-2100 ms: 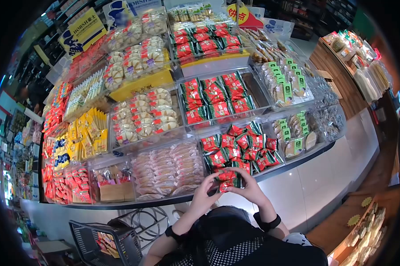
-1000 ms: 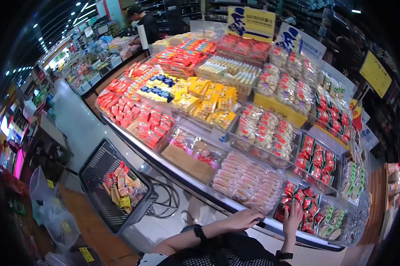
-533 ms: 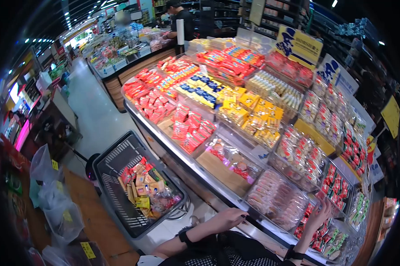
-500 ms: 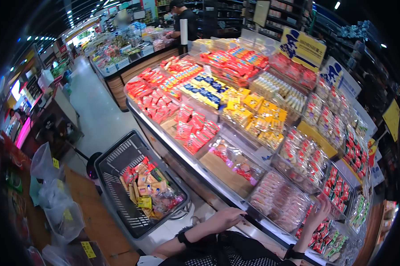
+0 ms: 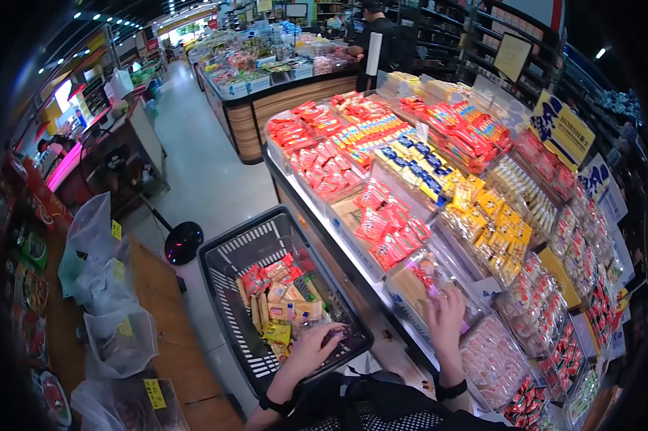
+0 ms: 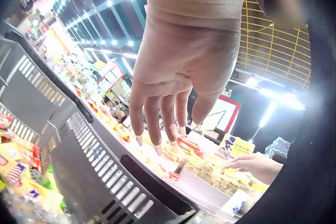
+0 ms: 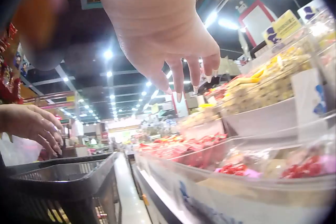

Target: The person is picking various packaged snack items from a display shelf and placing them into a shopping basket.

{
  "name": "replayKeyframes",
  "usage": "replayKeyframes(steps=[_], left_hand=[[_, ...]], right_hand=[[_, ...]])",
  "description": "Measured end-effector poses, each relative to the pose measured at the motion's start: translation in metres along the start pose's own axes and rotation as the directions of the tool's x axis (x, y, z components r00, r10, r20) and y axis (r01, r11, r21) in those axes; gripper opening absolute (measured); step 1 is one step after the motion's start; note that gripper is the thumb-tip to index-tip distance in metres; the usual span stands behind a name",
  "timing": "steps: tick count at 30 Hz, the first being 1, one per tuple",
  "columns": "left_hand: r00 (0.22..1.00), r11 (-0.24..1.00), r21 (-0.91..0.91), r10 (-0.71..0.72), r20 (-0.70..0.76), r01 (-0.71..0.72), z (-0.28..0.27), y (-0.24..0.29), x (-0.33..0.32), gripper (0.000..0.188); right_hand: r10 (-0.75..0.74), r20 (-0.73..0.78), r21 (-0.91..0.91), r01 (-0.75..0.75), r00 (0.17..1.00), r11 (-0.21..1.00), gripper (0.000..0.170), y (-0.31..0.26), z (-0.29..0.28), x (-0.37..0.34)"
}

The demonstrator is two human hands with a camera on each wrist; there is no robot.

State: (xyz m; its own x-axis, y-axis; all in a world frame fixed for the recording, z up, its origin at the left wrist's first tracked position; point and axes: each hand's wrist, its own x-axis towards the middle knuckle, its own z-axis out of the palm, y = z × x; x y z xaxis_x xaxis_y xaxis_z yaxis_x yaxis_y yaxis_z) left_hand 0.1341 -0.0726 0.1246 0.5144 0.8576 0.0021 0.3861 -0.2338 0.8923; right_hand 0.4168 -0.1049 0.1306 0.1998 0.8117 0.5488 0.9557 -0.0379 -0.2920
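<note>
While only wrist views show palms, left hand (image 5: pixel 314 350) and right hand (image 5: pixel 447 316) hang loose near shopping basket (image 5: pixel 324 270) and bin (image 7: pixel 247 198) rims.

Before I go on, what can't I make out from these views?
- Anything beneath the top packets in the basket: head view, hidden by them.
- What lies directly behind the left hand: head view, covered by it.
- Most basket contents: right wrist view, behind the basket's wall.
- Some basket packets: left wrist view, cut off by the left edge.
- Part of the display tray: head view, behind the right hand.
</note>
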Motion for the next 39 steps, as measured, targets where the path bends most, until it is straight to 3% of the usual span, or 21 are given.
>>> replayKeyframes(steps=[2, 6, 8, 10, 14, 17, 18, 20, 22, 24, 26, 29, 30, 32, 36, 38, 39], left_hand=[[0.99, 1.0, 0.016, -0.02, -0.137, 0.023, -0.011, -0.017, -0.008, 0.026], [0.95, 0.982, -0.089, -0.186, -0.25, 0.169, -0.026, -0.037, -0.026, 0.026], [0.92, 0.964, -0.141, -0.259, -0.293, 0.227, -0.027, -0.051, -0.036, 0.026], [0.856, 0.94, -0.085, -0.336, -0.393, 0.33, -0.027, -0.066, -0.045, 0.025], [0.757, 0.887, -0.111, -0.442, -0.481, 0.448, -0.022, -0.083, -0.063, 0.027], [0.701, 0.835, -0.12, -0.52, -0.488, 0.536, -0.022, -0.083, -0.074, 0.031], [0.672, 0.817, -0.144, -0.548, -0.498, 0.559, -0.023, -0.082, -0.077, 0.031], [0.615, 0.772, -0.208, -0.612, -0.497, 0.6, -0.019, -0.077, -0.083, 0.032], [0.584, 0.759, -0.116, -0.579, -0.569, 0.64, -0.012, -0.09, -0.096, 0.032], [0.497, 0.711, -0.186, -0.63, -0.597, 0.678, 0.002, -0.094, -0.104, 0.031], [0.474, 0.648, -0.036, -0.592, -0.651, 0.761, 0.016, -0.106, -0.112, 0.025], [0.421, 0.576, -0.004, -0.602, -0.678, 0.817, 0.032, -0.118, -0.121, 0.026], [0.42, 0.552, 0.027, -0.6, -0.681, 0.833, 0.038, -0.119, -0.123, 0.026], [0.403, 0.531, 0.033, -0.6, -0.69, 0.847, 0.041, -0.119, -0.125, 0.024], [0.318, 0.508, -0.072, -0.637, -0.702, 0.858, 0.035, -0.11, -0.127, 0.023], [0.305, 0.494, -0.094, -0.663, -0.684, 0.864, 0.038, -0.115, -0.128, 0.023], [0.306, 0.491, -0.1, -0.676, -0.67, 0.865, 0.04, -0.119, -0.129, 0.023]], right_hand=[[-0.065, 0.032, 0.071, 0.063, 0.997, 0.995, 0.02, -0.026, 0.02, 0.009], [-0.224, 0.1, 0.268, 0.191, 0.969, 0.945, 0.021, -0.066, 0.057, 0.015], [-0.274, 0.161, 0.251, 0.229, 0.948, 0.94, 0.023, -0.074, 0.077, 0.014], [-0.402, 0.119, 0.269, 0.361, 0.908, 0.893, 0.024, -0.086, 0.09, 0.017], [-0.517, 0.154, 0.338, 0.446, 0.842, 0.829, 0.023, -0.108, 0.106, 0.03], [-0.684, 0.313, 0.593, 0.427, 0.658, 0.682, 0.021, -0.133, 0.123, 0.047], [-0.701, 0.318, 0.606, 0.432, 0.638, 0.668, 0.021, -0.143, 0.13, 0.047], [-0.821, 0.472, 0.712, 0.41, 0.321, 0.569, 0.021, -0.156, 0.149, 0.043], [-0.84, 0.497, 0.731, 0.418, 0.216, 0.54, 0.025, -0.17, 0.17, 0.027], [-0.811, 0.585, 0.746, 0.375, 0.027, 0.551, 0.036, -0.184, 0.185, 0.019], [-0.806, 0.58, 0.775, 0.384, -0.116, 0.503, 0.038, -0.194, 0.201, 0.008], [-0.773, 0.633, 0.607, 0.652, -0.05, 0.455, 0.034, -0.2, 0.22, -0.009], [-0.779, 0.622, 0.625, 0.649, -0.079, 0.434, 0.034, -0.203, 0.228, -0.015], [-0.674, 0.704, 0.602, 0.692, -0.224, 0.399, 0.034, -0.219, 0.239, -0.017], [-0.794, 0.582, 0.632, 0.713, -0.176, 0.305, 0.033, -0.241, 0.271, -0.041], [-0.751, 0.624, 0.635, 0.699, -0.215, 0.328, 0.034, -0.248, 0.275, -0.051], [-0.687, 0.694, 0.62, 0.664, -0.215, 0.419, 0.035, -0.249, 0.278, -0.057]])
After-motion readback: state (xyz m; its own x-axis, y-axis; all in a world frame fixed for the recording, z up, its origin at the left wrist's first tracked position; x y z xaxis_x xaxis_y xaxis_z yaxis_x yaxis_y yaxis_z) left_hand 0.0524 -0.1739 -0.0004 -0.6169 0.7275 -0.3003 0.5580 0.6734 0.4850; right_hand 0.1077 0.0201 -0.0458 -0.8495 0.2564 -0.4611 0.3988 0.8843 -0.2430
